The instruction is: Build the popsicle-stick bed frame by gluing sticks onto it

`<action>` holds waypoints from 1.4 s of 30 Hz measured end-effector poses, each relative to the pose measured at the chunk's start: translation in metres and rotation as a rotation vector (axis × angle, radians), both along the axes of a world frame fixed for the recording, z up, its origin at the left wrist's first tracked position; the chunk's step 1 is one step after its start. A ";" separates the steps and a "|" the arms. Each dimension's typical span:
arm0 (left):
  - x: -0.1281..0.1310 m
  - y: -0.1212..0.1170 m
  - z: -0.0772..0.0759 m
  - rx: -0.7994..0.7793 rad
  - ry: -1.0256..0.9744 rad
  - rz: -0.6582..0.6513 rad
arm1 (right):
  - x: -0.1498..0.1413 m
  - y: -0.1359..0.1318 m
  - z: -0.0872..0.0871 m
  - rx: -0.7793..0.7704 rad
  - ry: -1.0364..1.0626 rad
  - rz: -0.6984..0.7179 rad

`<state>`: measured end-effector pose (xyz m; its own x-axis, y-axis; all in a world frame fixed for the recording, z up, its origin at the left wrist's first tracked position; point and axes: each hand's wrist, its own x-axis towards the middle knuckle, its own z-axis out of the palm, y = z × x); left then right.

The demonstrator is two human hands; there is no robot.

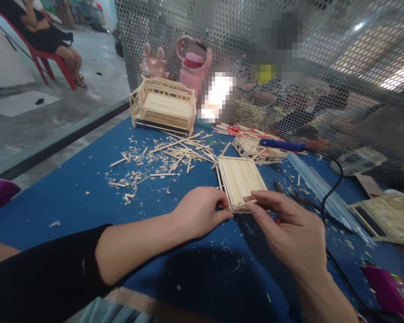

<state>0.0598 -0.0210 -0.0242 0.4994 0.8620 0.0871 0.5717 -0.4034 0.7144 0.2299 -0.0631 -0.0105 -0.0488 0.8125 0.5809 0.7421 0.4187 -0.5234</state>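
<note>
Inspection was made with the slatted stick frame [240,177] taken as the clock's centre and twelve o'clock pointing away from the wearer. The frame sat near the middle of the blue table [70,206], its deck of pale, close-set slats facing up. The left hand [202,211] lay at eight o'clock, thumb and fingers drawn narrow on the near-left corner. The right hand [292,226] lay at four o'clock, thumb and fingertips pinched on the near edge; whether the bit of stick between them was fixed or loose could not be told.

By judgement, the frame was very light, dry and not slippery, stiff across the deck but fragile at its thin uprights and joints. The sound holds were the deck's edges and corners, taken lightly with the fingertips; the slender side rails were rated poor holds, liable to snap under a squeeze.

Loose sticks [185,150] and chips were scattered at ten o'clock, with a railed wooden piece [168,105] beyond them toward eleven. A blue-handled tool [283,144] rested between one and two, and clear rods [330,198] at three.
</note>
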 end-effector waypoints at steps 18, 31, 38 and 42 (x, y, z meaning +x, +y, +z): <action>0.001 0.000 -0.001 0.012 0.005 0.008 | -0.005 0.001 0.005 0.089 -0.145 0.033; 0.000 -0.001 0.002 0.002 0.000 0.008 | 0.003 -0.008 0.001 0.083 -0.055 0.046; 0.000 -0.001 0.001 0.000 -0.018 0.002 | 0.004 -0.005 0.003 0.272 -0.150 0.078; 0.001 -0.001 0.000 0.000 -0.005 0.014 | 0.005 -0.004 0.002 0.308 -0.175 0.095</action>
